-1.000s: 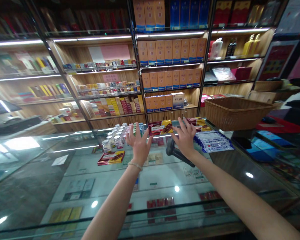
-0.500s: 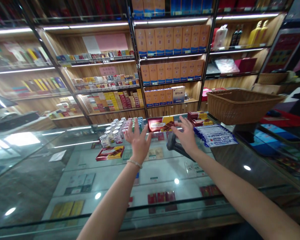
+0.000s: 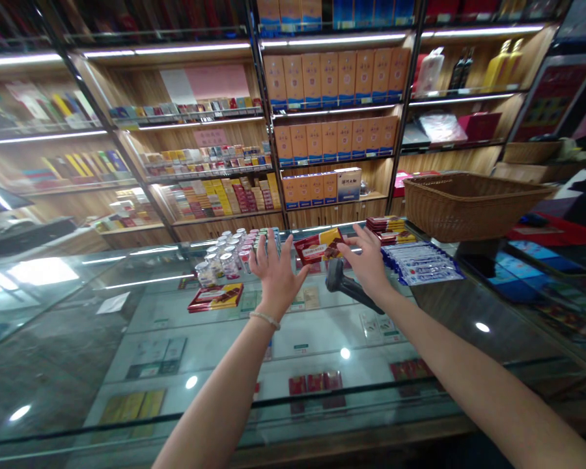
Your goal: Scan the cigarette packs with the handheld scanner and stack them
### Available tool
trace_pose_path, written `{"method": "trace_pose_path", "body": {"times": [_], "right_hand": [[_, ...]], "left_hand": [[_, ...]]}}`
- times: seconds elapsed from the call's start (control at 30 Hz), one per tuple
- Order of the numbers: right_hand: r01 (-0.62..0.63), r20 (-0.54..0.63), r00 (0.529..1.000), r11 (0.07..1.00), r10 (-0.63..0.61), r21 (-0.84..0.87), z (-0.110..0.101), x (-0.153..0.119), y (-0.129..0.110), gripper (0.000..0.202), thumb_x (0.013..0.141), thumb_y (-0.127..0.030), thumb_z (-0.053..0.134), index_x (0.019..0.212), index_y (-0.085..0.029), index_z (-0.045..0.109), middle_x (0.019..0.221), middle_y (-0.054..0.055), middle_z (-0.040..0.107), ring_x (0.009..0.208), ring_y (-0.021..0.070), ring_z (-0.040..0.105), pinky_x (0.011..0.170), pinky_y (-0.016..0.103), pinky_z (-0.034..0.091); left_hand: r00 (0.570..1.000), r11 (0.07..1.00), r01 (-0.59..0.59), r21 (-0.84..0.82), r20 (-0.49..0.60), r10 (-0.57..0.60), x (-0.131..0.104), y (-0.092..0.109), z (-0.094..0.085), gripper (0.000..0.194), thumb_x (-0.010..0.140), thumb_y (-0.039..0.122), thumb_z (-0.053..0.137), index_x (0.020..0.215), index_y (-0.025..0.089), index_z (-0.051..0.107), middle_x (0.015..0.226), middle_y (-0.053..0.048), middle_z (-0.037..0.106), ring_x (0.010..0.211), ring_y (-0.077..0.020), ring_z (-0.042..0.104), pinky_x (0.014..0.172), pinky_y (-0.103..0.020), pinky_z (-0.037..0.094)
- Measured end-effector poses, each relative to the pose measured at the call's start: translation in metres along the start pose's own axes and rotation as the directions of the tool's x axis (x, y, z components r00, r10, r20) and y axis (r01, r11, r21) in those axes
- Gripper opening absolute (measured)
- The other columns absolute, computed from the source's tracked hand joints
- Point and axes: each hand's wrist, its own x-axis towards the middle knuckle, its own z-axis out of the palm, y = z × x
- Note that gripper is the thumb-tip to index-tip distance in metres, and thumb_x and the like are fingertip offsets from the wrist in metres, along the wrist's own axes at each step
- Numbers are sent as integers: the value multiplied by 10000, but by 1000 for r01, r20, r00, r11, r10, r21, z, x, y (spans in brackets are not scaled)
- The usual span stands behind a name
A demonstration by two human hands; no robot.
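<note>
R hand [image 3: 368, 264] has choc bar [image 3: 316, 249] by its right end, thumb & fingers closed on it, approx. ctr of frame; bar tilted, left end lower. L hand [image 3: 276, 277] just left of bar, fingers spread wide. Scanner [image 3: 354, 290] on tabletop [image 3: 317, 329], just below R hand. Cans [image 3: 229, 262] ctr-left, bar stack [image 3: 215, 298] near 'em. Blue pkts [image 3: 422, 264] ctr-right, w/ basket [image 3: 469, 212] behind.

Chocolate bar [image 3: 316, 247] left of basket [image 3: 452, 213]
</note>
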Motion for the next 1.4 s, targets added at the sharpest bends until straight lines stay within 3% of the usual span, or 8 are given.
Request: {"method": "trace_pose_path", "body": {"times": [0.17, 0.43, 0.63, 0.87, 1.0, 1.1, 1.27, 1.4], "right_hand": [[17, 12, 1000, 999, -18, 29, 3, -7, -6, 308, 881, -543, 665, 804, -256, 745, 1529, 98, 604, 1475, 331, 410, 1244, 622, 234], [52, 64, 997, 999, -51, -8, 7, -14, -10, 292, 892, -531, 668, 825, -261, 759, 1543, 95, 591, 1473, 342, 419, 1215, 653, 271], [81, 95, 992, 996, -77, -42, 2, -18, -18, 315, 899, -560, 674, 861, -266, 781, 1592, 92, 537, 1496, 375, 386, 1196, 725, 249], [260, 289, 921, 965, -260, 39, -7, -28, -35, 460, 1034, -562, 438, 1009, -313, 823, 1671, 12, 436, 1577, 332, 265, 1248, 685, 208], [282, 390, 876, 958, -283, 62, -10, -33, -38, 467, 1049, -522, 390, 1112, -335, 814, 1697, -13, 389, 1608, 325, 190, 1262, 687, 159], [288, 404, 869, 956, -286, 59, -13, -29, -36, 452, 1050, -454, 371, 1141, -344, 800, 1705, -31, 372, 1607, 314, 197, 1265, 674, 164], [305, 277, 922, 949, -272, -84, -16, -13, -22, 378, 985, -315, 456, 1261, -301, 715, 1661, 41, 446, 1565, 305, 294, 1237, 646, 254], [365, 351, 899, 891, -261, -271, -13, -7, -10, 588, 868, -253, 613, 1453, -300, 575, 1719, 88, 329, 1590, 346, 232, 1218, 661, 249]], "left_hand": [[993, 994, -108, -6, -48, 107, -2, 13, -3, 877, 787, 616, 794, 1537, 250, 526, 1721, -212, 279, 1595, -451, 227, 1255, -675, 99], [987, 990, -142, -21, -75, 140, -4, 19, 0, 599, 854, 533, 759, 1363, 233, 654, 1707, -204, 316, 1585, -437, 267, 1248, -687, 115], [986, 988, -150, -47, -86, 145, -3, 14, -1, 588, 833, 497, 792, 1345, 240, 660, 1709, -208, 310, 1589, -443, 254, 1239, -691, 113], [986, 991, -119, -65, -126, 110, -1, 5, -3, 631, 758, 459, 860, 1328, 276, 659, 1717, -179, 313, 1602, -418, 228, 1255, -663, 59], [986, 989, -121, -81, -123, 110, -1, 4, -3, 609, 767, 469, 857, 1323, 302, 669, 1734, -154, 282, 1603, -411, 221, 1258, -657, 54], [985, 987, -132, -91, -120, 120, -2, -1, -4, 604, 784, 495, 847, 1338, 330, 671, 1749, -140, 236, 1598, -422, 217, 1253, -669, 67], [983, 974, -176, -143, -71, 167, -1, -13, -7, 678, 744, 537, 879, 1365, 371, 665, 1775, -98, 120, 1606, -446, 150, 1260, -671, 94], [981, 961, -196, -194, -34, 193, -1, -16, -9, 654, 760, 540, 866, 1362, 369, 675, 1784, -61, 12, 1608, -461, 114, 1270, -657, 113]]}}
